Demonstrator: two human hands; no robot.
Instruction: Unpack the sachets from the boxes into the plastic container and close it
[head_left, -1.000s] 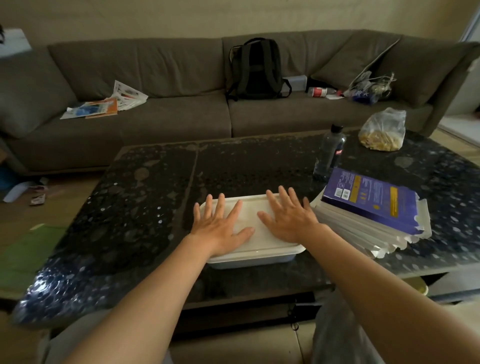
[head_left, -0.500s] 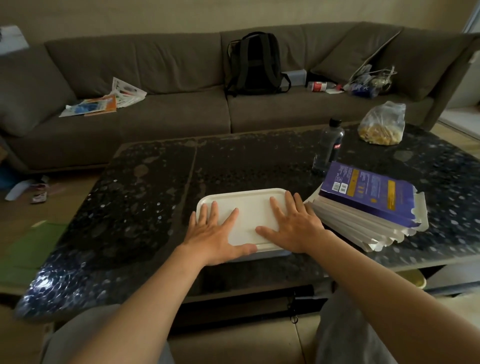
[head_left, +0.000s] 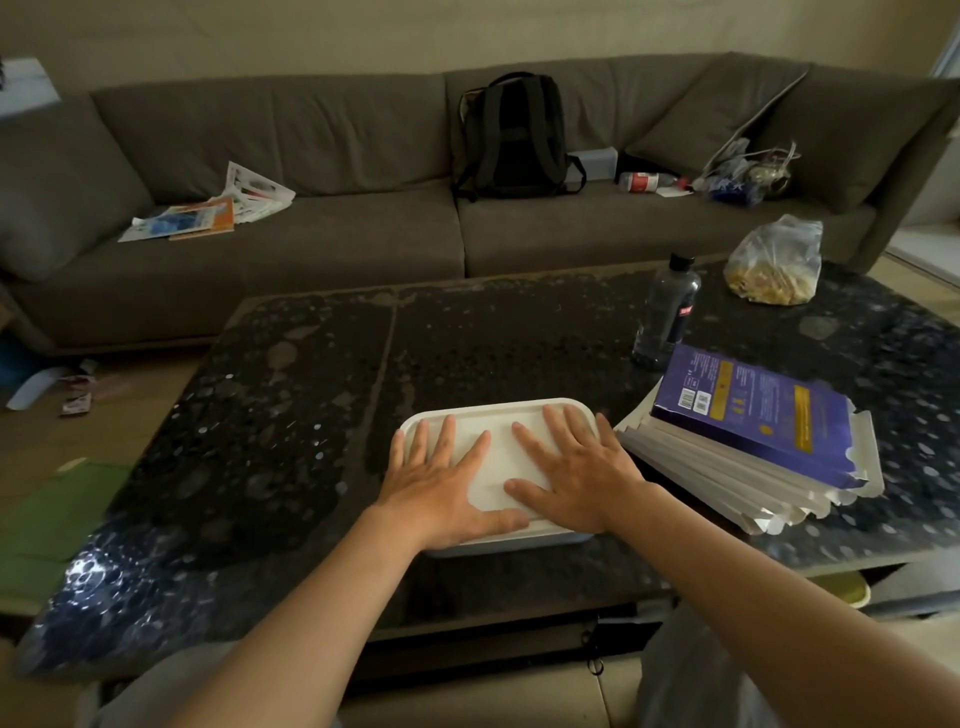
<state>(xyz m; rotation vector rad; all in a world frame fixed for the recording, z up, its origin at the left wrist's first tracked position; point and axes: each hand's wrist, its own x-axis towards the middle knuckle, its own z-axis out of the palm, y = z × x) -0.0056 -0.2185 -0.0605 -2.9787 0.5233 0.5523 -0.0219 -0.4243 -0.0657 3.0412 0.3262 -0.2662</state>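
Note:
A white plastic container (head_left: 498, 415) with its white lid on sits near the front edge of the dark table. My left hand (head_left: 441, 488) lies flat on the lid's left half, fingers spread. My right hand (head_left: 576, 467) lies flat on the right half, fingers spread too. Neither hand grips anything. To the right of the container lies a stack of flattened boxes (head_left: 748, 447), purple on top and white beneath. No sachets show; the lid hides the inside of the container.
A dark bottle (head_left: 667, 306) stands behind the boxes and a clear bag of yellow food (head_left: 774, 265) lies at the far right of the speckled table (head_left: 260, 441). Behind is a sofa with a black backpack (head_left: 511, 137) and papers (head_left: 213, 213).
Both hands have stayed flat on the lid, sliding slightly toward its near edge. The camera has shifted a little; the container has not visibly moved on the table.

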